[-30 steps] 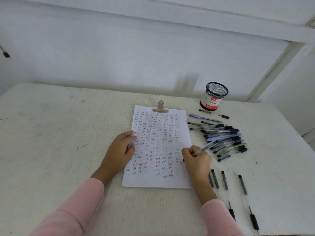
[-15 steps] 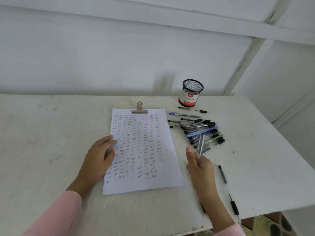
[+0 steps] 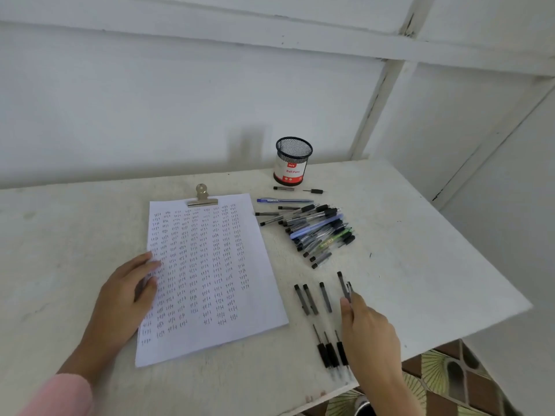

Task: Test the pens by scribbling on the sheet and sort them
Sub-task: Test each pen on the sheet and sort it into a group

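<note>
A white sheet (image 3: 210,274) covered in rows of scribbles lies on the white table, held at the top by a metal clip (image 3: 202,199). My left hand (image 3: 126,298) rests flat on the sheet's left edge. My right hand (image 3: 371,334) is to the right of the sheet and pinches a dark pen (image 3: 349,291) by its end. That pen is low over a row of several dark pens (image 3: 309,298) laid side by side. A loose pile of pens (image 3: 318,232) lies further back, right of the sheet.
A black mesh pen cup (image 3: 292,162) stands at the back near the wall. A blue pen (image 3: 282,200) and small pen parts (image 3: 313,191) lie before it. More dark pens (image 3: 330,352) lie near the table's front edge (image 3: 345,388). The table's right edge (image 3: 480,265) drops to patterned floor.
My right hand lifted the pen off the sheet and carried it right and down to the row of laid-out pens. The view turned right. My left hand stayed on the sheet.
</note>
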